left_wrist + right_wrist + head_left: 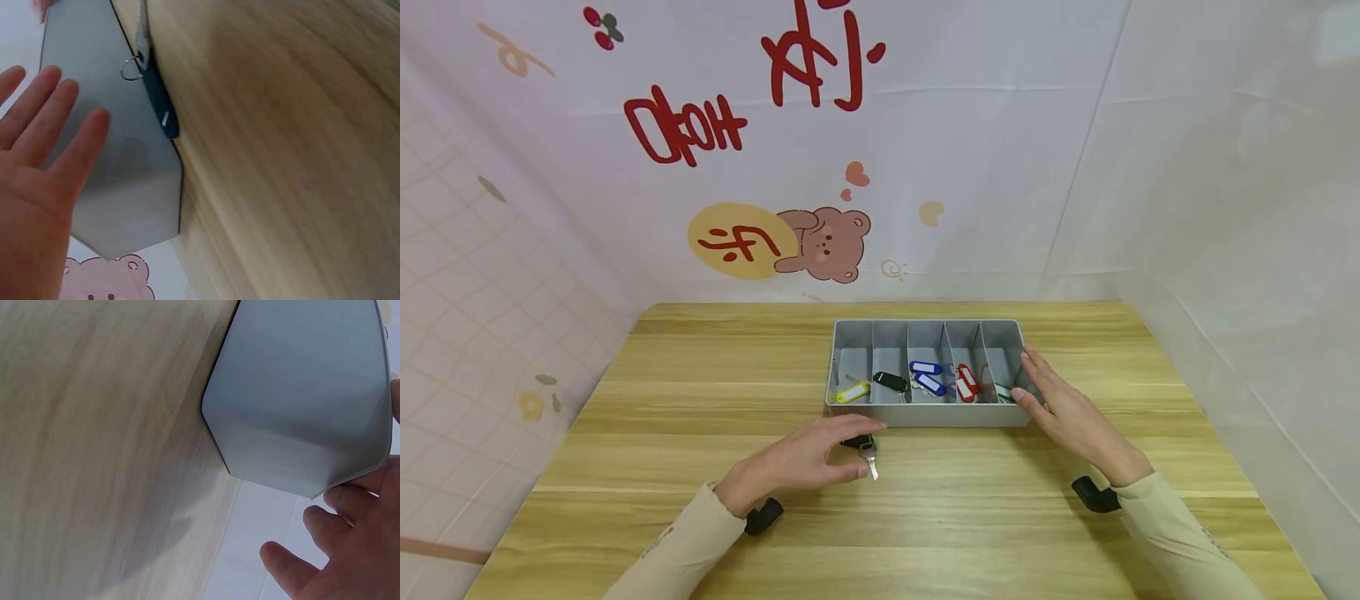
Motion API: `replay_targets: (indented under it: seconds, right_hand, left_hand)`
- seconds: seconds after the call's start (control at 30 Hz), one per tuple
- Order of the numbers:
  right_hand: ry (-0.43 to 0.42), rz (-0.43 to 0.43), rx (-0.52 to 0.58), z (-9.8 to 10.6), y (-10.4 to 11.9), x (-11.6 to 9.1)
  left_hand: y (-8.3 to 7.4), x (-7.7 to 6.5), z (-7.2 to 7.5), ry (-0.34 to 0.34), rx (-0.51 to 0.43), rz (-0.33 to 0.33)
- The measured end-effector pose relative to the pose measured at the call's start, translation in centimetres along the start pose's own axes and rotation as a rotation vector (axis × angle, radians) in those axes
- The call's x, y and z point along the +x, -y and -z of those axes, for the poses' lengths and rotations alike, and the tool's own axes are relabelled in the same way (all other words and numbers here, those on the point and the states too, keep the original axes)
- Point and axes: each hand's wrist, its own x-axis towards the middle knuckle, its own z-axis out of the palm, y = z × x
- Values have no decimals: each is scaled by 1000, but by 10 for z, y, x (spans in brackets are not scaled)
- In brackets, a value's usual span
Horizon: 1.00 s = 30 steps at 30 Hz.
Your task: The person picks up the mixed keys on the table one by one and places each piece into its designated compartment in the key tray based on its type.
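A grey tray [925,415] with upright dividers holds keys on coloured tags: a yellow tag [853,392], a black tag [891,382], two blue tags [930,383], two red tags [967,382] and a partly hidden green tag [1003,392]. On the table before its front left lies a key [143,37] on a black tag [160,103]. My left hand [805,454] hovers over that key, fingers extended, thumb apart, holding nothing. At the tray's right end, my right hand [1075,417] rests with straight fingers along the side and the thumb at the front rim.
The wooden table [737,367] runs back to a white printed wall covering [985,150]. Similar covering closes off both sides. Dark wrist mounts [1096,495] stick out beneath both forearms.
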Motion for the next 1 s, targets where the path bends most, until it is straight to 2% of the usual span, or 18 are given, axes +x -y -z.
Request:
replay_targets:
  seconds: [0.23, 0.57, 0.83, 0.9, 1.0]
  right_hand:
    - [-2, -3, -1, -1, -1, 0]
    - [-8, 1, -1, -1, 0, 0]
    - [-7, -1, 4, -1, -1, -1]
    - [-10, 2, 4, -1, -1, 0]
    - [-15, 7, 5, -2, -1, 0]
  left_hand:
    - [6, 0, -3, 71, 62, 30]
    - [6, 5, -8, 148, 61, 61]
    - [-4, 17, -16, 200, 78, -23]
    - [-5, 21, -18, 190, 69, -42]
    - [-5, 27, -22, 133, 69, -69]
